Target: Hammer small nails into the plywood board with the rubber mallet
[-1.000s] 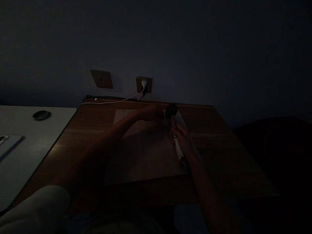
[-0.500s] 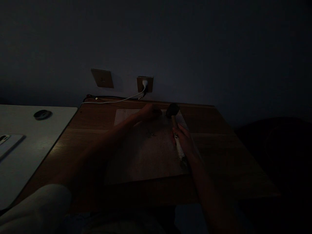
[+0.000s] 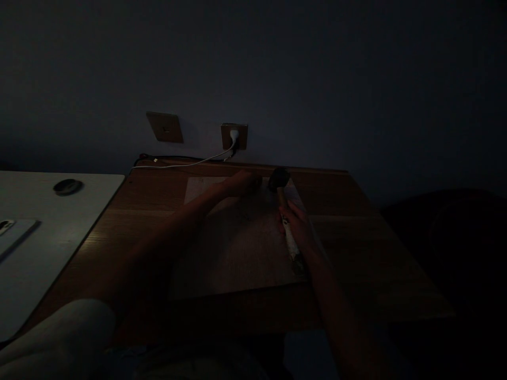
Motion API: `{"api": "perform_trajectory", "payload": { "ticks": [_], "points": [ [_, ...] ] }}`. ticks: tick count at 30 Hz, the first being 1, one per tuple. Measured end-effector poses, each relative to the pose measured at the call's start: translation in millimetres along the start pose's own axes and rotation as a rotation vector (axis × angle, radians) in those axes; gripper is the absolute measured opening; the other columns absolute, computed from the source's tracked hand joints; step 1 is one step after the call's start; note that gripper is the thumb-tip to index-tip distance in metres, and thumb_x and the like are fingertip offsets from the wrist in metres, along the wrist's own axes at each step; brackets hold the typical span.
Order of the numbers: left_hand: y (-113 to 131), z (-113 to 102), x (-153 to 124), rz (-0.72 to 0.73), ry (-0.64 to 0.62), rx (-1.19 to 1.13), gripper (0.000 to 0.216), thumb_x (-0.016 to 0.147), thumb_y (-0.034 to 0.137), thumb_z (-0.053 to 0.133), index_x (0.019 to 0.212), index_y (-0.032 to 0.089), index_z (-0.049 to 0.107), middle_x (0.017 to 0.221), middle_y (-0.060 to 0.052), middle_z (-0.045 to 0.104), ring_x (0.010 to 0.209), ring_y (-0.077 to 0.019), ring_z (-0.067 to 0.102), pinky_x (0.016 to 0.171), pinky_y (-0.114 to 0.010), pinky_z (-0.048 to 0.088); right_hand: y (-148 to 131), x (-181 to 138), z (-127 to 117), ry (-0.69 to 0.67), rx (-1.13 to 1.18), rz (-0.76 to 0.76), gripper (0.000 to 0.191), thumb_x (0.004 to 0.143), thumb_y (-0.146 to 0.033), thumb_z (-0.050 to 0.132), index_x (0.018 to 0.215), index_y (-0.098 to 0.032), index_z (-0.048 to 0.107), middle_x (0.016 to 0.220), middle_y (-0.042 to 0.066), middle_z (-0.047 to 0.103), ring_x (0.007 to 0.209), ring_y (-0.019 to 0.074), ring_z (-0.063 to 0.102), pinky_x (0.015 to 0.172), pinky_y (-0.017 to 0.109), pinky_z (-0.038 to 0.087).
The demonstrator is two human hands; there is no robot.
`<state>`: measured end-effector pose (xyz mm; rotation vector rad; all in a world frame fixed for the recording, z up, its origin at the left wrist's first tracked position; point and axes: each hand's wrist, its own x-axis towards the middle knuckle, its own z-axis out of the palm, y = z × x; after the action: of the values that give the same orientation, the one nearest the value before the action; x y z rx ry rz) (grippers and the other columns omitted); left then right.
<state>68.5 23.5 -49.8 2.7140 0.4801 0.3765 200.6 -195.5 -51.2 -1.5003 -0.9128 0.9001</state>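
Note:
The scene is very dark. My right hand [image 3: 298, 226] is closed round the pale handle of a hammer [image 3: 279, 180], whose dark head hovers near the far edge of a light board [image 3: 237, 253] lying on the brown wooden table [image 3: 356, 243]. My left hand [image 3: 243, 183] reaches to the board's far edge, just left of the hammer head, fingers pinched together on something too small to make out.
A white cable [image 3: 186, 163] runs along the table's back edge to a wall socket [image 3: 234, 136]; a second wall plate [image 3: 165, 127] sits to its left. A white table [image 3: 43, 232] on the left carries a round dark object [image 3: 67, 186] and a flat device [image 3: 13, 232].
The hammer head and my right hand have stayed almost in place. My left hand has shifted slightly left along the board's far edge, away from the hammer head.

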Motion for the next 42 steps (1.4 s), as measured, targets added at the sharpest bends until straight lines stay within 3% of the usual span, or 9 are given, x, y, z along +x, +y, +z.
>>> {"api": "perform_trajectory", "payload": {
  "ticks": [13,22,30,35,42],
  "points": [
    [-3.2,17.4,-3.6,-0.046,0.192,-0.155,0.019,0.082,0.016,0.06,0.092,0.014,0.075,0.09,-0.006,0.076,0.082,-0.0191,0.068,0.078,-0.028,0.05,-0.6,-0.3,0.1,0.005,0.008,0.02,0.033,0.078,-0.057,0.069,0.076,-0.026,0.058,0.056,-0.006,0.055,0.039,0.0096,0.043,0.037,0.025,0.034],
    [-2.8,19.2,-16.1,-0.069,0.171,-0.094,0.014,0.079,0.013,0.061,0.086,0.016,0.073,0.085,-0.005,0.074,0.078,-0.0186,0.066,0.074,-0.027,0.05,0.2,-0.9,1.5,0.005,0.029,0.019,0.033,0.078,-0.056,0.07,0.081,-0.025,0.06,0.057,-0.007,0.057,0.038,0.0093,0.044,0.037,0.023,0.034],
    [-2.9,22.5,-18.7,-0.097,0.186,-0.17,0.042,0.084,0.017,0.065,0.127,0.018,0.068,0.1,-0.006,0.079,0.088,-0.0184,0.074,0.08,-0.026,0.055,-8.7,4.8,7.6,0.012,0.044,0.001,0.034,0.075,-0.056,0.071,0.075,-0.025,0.057,0.055,-0.006,0.055,0.037,0.0096,0.043,0.036,0.025,0.034],
    [-6.5,23.6,-18.3,-0.122,0.189,-0.193,0.058,0.084,0.018,0.069,0.141,0.014,0.059,0.106,-0.009,0.079,0.091,-0.0201,0.075,0.081,-0.028,0.056,-12.0,6.7,24.1,0.005,0.056,-0.025,0.031,0.08,-0.055,0.07,0.079,-0.026,0.059,0.061,-0.005,0.057,0.04,0.0099,0.046,0.039,0.026,0.035],
    [-5.4,21.8,-14.0,-0.108,0.194,-0.216,0.066,0.081,0.016,0.072,0.144,0.017,0.057,0.106,-0.007,0.08,0.094,-0.0217,0.076,0.082,-0.028,0.056,-5.1,-5.9,30.2,-0.039,0.085,-0.008,0.033,0.081,-0.057,0.072,0.08,-0.025,0.06,0.061,-0.006,0.058,0.041,0.0093,0.045,0.038,0.026,0.034]
  ]
}}
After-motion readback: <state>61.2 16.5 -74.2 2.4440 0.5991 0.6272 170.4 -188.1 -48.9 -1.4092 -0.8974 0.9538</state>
